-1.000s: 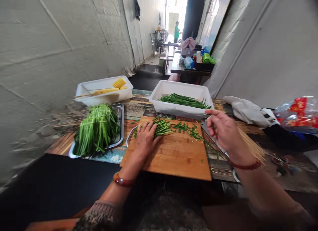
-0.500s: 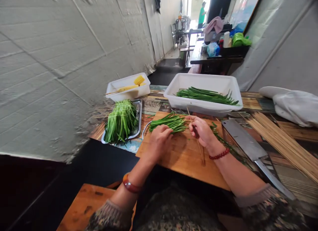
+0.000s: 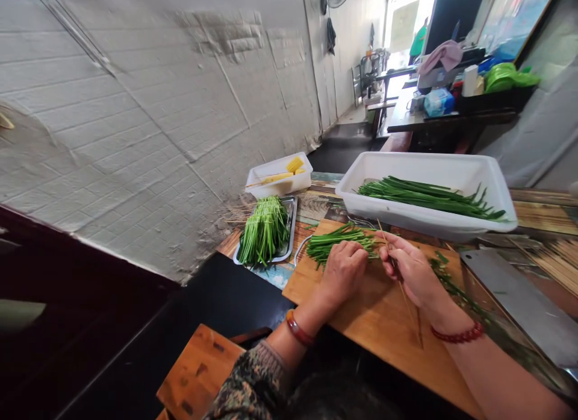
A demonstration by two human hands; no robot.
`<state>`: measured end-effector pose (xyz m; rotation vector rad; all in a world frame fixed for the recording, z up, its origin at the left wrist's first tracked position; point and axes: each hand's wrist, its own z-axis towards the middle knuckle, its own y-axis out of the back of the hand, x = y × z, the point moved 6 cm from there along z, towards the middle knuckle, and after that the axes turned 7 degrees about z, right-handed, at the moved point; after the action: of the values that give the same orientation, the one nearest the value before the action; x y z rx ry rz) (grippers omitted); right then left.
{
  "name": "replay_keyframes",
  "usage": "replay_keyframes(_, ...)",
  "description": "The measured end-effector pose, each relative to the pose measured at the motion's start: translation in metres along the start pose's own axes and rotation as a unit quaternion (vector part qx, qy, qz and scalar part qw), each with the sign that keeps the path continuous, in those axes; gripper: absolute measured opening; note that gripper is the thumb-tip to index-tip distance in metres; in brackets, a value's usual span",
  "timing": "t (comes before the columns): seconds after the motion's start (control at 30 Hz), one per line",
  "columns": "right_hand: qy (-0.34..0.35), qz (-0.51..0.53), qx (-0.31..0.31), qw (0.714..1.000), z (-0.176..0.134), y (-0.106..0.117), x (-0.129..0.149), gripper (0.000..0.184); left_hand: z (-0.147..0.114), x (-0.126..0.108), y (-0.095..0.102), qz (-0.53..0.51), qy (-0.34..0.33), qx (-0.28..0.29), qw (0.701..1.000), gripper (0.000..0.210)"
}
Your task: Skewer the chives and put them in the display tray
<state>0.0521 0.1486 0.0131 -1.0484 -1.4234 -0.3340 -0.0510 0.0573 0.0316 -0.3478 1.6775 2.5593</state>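
A bunch of cut green chives [image 3: 336, 244] lies on the wooden cutting board [image 3: 356, 308]. My left hand [image 3: 347, 268] rests at the near side of the bunch, its fingers curled in on the chives; the fingertips are partly hidden. Held in my right hand [image 3: 409, 268] is a thin bamboo skewer [image 3: 410, 304], slanting across the board just right of the chive ends. Skewered chives [image 3: 265, 230] are piled on a metal tray [image 3: 291, 233] to the left, their sticks pointing toward the wall.
A white tub [image 3: 406, 218] with long chives stands behind the board. Another white container [image 3: 255, 188] holds corn [image 3: 294, 165]. On the right lie a cleaver [image 3: 519, 305], chive scraps [image 3: 456, 287] and bamboo skewers [image 3: 555, 263]. A wooden stool [image 3: 198, 372] stands below left.
The view has swung left, so the scene sits further right. My left hand has closed more tightly by the chives. My right hand still holds the skewer.
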Motion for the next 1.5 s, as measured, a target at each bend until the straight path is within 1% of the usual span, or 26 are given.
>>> replay_keyframes(0.07, 0.018, -0.004, -0.01, 1.0, 0.0, 0.002, 0.002, 0.052, 0.006, 0.002, 0.01, -0.071, 0.031, -0.014, 0.997, 0.018)
replay_keyframes(0.13, 0.039, -0.019, -0.025, 0.999, 0.0, 0.005, 0.003, 0.05, 0.017, 0.003, 0.016, -0.129, 0.048, -0.007, 0.991, 0.017)
replay_keyframes(0.23, 0.076, -0.052, -0.041, 0.995, 0.001, 0.008, 0.006, 0.047, 0.038, 0.004, 0.015, -0.199, 0.038, 0.032, 0.979, 0.011)
replay_keyframes(0.3, 0.1, -0.078, -0.038, 0.991, 0.0, 0.008, 0.011, 0.049, 0.05, 0.006, 0.012, -0.261, 0.04, 0.046, 0.964, 0.01)
replay_keyframes(0.37, 0.111, -0.102, -0.028, 0.988, -0.002, 0.005, 0.017, 0.051, 0.061, 0.01, 0.009, -0.337, 0.06, 0.043, 0.938, 0.015)
replay_keyframes(0.43, 0.114, -0.113, -0.018, 0.987, -0.003, 0.001, 0.023, 0.053, 0.069, 0.016, 0.005, -0.411, 0.09, 0.043, 0.906, 0.021)
replay_keyframes(0.53, 0.132, -0.118, -0.015, 0.984, -0.003, -0.005, 0.032, 0.05, 0.073, 0.022, -0.003, -0.529, 0.124, 0.09, 0.835, 0.027)
replay_keyframes(0.6, 0.144, -0.117, -0.014, 0.983, -0.004, -0.008, 0.034, 0.043, 0.07, 0.025, -0.004, -0.572, 0.133, 0.108, 0.802, 0.03)
replay_keyframes(0.7, 0.149, -0.121, -0.016, 0.981, -0.005, -0.008, 0.033, 0.034, 0.063, 0.03, -0.004, -0.599, 0.162, 0.105, 0.777, 0.031)
replay_keyframes(0.83, 0.137, -0.132, -0.011, 0.982, -0.007, -0.009, 0.028, 0.034, 0.058, 0.037, -0.008, -0.631, 0.209, 0.104, 0.74, 0.032)
replay_keyframes(0.97, 0.132, -0.167, 0.002, 0.977, -0.009, -0.011, 0.026, 0.04, 0.06, 0.038, -0.011, -0.669, 0.198, 0.131, 0.704, 0.031)
replay_keyframes(1.07, 0.163, -0.217, 0.029, 0.962, -0.01, -0.014, 0.026, 0.046, 0.061, 0.036, -0.014, -0.693, 0.187, 0.152, 0.679, 0.032)
replay_keyframes(1.13, 0.181, -0.246, 0.035, 0.952, -0.009, -0.013, 0.025, 0.047, 0.06, 0.035, -0.015, -0.701, 0.185, 0.158, 0.67, 0.033)
replay_keyframes(1.23, 0.163, -0.268, 0.018, 0.949, -0.007, -0.008, 0.02, 0.042, 0.06, 0.034, -0.015, -0.701, 0.185, 0.162, 0.67, 0.033)
replay_keyframes(1.33, 0.142, -0.28, 0.011, 0.949, -0.006, -0.006, 0.018, 0.04, 0.06, 0.035, -0.015, -0.695, 0.191, 0.151, 0.677, 0.034)
replay_keyframes(1.5, 0.14, -0.303, 0.008, 0.943, -0.007, -0.01, 0.022, 0.04, 0.062, 0.037, -0.014, -0.679, 0.192, 0.134, 0.696, 0.033)
